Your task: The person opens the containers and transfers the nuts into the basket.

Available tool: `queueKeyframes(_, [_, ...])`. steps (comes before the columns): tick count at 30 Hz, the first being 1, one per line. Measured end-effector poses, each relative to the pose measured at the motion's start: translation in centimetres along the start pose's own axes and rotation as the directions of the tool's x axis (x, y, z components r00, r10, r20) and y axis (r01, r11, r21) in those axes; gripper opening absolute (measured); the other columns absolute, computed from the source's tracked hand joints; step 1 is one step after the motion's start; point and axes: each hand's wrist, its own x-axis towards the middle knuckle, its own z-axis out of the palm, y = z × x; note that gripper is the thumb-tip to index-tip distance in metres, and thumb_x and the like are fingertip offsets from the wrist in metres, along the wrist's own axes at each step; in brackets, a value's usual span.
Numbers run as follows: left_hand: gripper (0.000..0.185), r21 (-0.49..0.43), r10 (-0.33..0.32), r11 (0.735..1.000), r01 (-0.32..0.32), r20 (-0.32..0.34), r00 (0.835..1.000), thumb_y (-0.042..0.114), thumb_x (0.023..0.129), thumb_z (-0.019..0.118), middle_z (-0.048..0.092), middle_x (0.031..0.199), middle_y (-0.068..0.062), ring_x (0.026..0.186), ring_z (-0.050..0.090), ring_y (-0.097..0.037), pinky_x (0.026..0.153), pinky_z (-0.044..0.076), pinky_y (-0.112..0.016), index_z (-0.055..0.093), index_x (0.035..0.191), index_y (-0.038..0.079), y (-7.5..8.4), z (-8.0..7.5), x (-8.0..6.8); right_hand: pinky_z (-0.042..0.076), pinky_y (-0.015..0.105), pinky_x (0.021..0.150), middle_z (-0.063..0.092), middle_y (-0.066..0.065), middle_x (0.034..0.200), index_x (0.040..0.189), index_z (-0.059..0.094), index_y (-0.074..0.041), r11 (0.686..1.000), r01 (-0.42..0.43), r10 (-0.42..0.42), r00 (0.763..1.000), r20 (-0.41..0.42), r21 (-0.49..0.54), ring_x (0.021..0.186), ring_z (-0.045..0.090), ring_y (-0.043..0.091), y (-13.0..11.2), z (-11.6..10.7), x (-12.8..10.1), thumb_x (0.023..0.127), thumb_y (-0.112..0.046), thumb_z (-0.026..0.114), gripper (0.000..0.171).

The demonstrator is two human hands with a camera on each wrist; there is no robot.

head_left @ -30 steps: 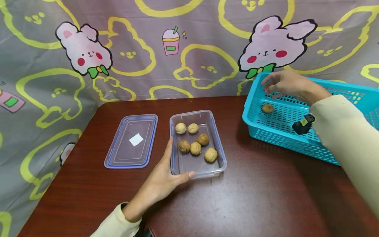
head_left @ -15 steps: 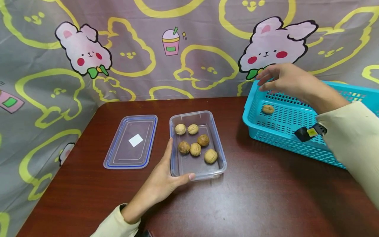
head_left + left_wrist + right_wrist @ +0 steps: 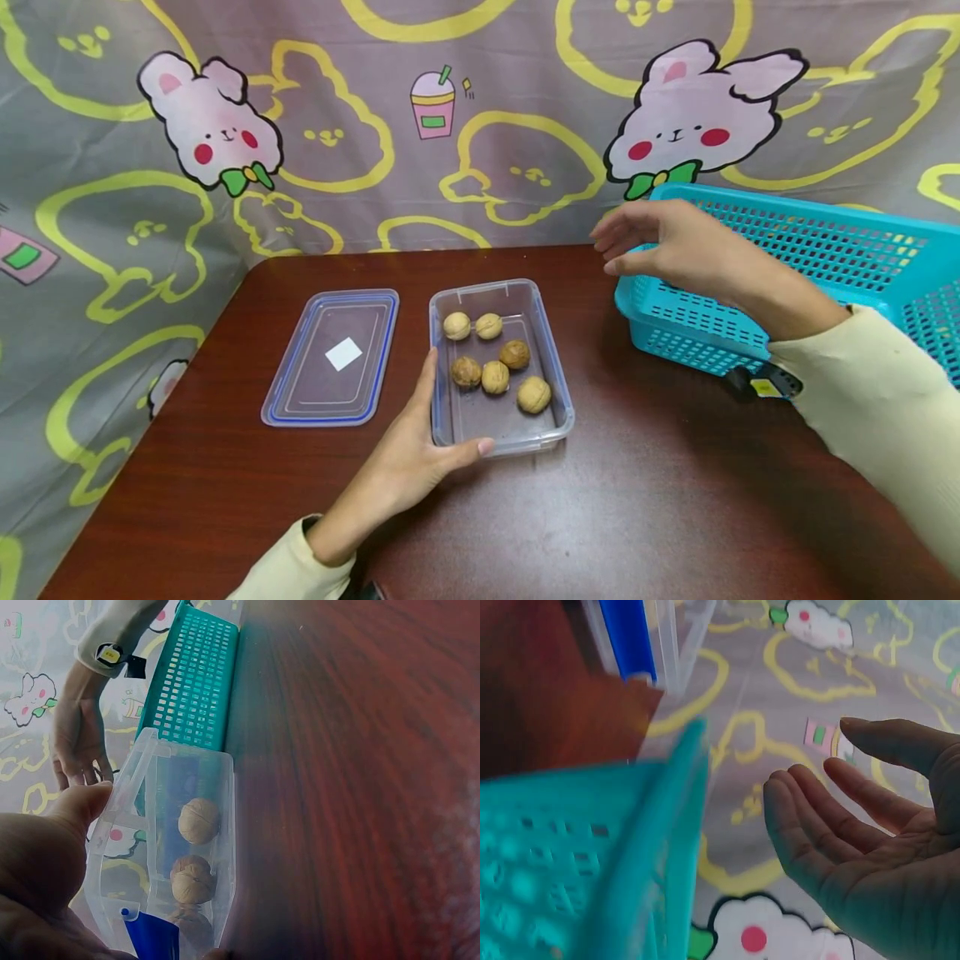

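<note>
A clear plastic food container stands in the middle of the table with several walnuts inside, some pale and some darker brown. My left hand grips its near left corner, fingers along the left wall and thumb at the front rim. In the left wrist view the thumb lies against the container's side, near a blue clip. My right hand hovers over the left end of a turquoise basket. Its fingers are loosely bent, with nothing between them in the right wrist view.
Left of the container lies its flat lid, blue seal showing and a white square on it. The basket takes up the table's right back. A patterned cloth hangs directly behind the table.
My right hand first rises slightly over the basket, then moves left and down to its left rim, now covering the walnut seen in the basket before. The left hand and container stay put.
</note>
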Motion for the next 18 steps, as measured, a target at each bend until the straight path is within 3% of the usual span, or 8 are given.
queueKeyframes(3, [0.131, 0.000, -0.001, 1.000, 0.001, 0.000, 1.000, 0.040, 0.082, 0.090, 0.015, 0.175, -0.016, 0.157, 0.027, -0.035, 0.128, 0.023, -0.057, -0.006, 0.170, 0.028, 0.0, 0.0, 0.0, 0.056, 0.035, 0.094, 0.073, 0.010, 0.124, 0.130, 0.068, -0.011, 0.999, 0.024, -0.024, 1.000, 0.008, 0.022, 0.116, 0.067, 0.026, -0.9, 1.4, -0.2, 0.098, -0.013, 0.074, 0.033])
queueKeyframes(7, [0.130, 0.002, -0.001, 1.000, 0.001, 0.002, 1.000, 0.041, 0.082, 0.090, 0.014, 0.175, -0.015, 0.158, 0.026, -0.035, 0.128, 0.023, -0.058, -0.006, 0.169, 0.029, 0.1, 0.0, 0.0, 0.056, 0.050, 0.101, 0.072, 0.012, 0.126, 0.131, 0.067, -0.010, 0.996, 0.049, -0.053, 0.997, 0.048, 0.076, 0.117, 0.067, 0.028, -1.8, 3.4, -0.2, 0.098, -0.014, 0.073, 0.034])
queueKeyframes(18, [0.131, -0.010, 0.000, 1.000, 0.000, 0.009, 1.000, 0.039, 0.083, 0.090, 0.015, 0.175, -0.016, 0.157, 0.028, -0.035, 0.128, 0.023, -0.058, -0.007, 0.170, 0.028, 0.1, -0.1, 0.0, 0.055, 0.052, 0.105, 0.071, 0.013, 0.130, 0.131, 0.065, -0.005, 0.961, 0.201, -0.229, 0.964, 0.138, 0.188, 0.121, 0.068, 0.028, -2.4, 8.0, 1.0, 0.096, 0.000, 0.070, 0.036])
